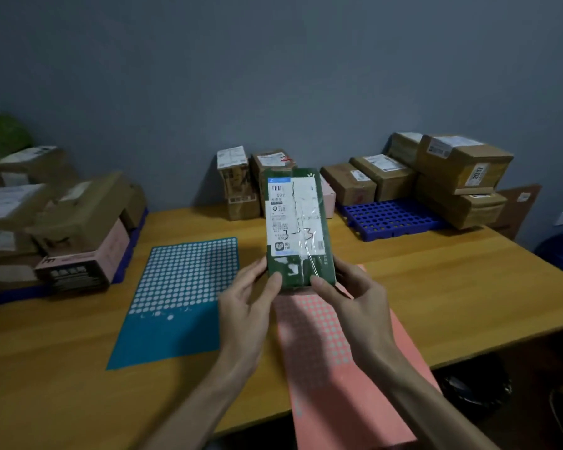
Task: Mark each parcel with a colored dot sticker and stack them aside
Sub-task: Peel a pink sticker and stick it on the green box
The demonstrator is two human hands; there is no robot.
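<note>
Parcel, one, is gripped by curled fingers of left hand and right hand, near two sheets: blue sheet, pink sheet.

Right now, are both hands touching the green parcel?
Touching. The head view shows left hand and right hand gripping the green parcel at its lower end.

A wooden table is carrying everything. A teal sticker sheet is lying flat just left of the grip. A pink sticker sheet is lying beneath the grip and overhanging the near edge. Cardboard parcels are standing beyond the grip. A blue pallet is sitting off to its right, a second pallet off to its left, both bearing boxes.
</note>
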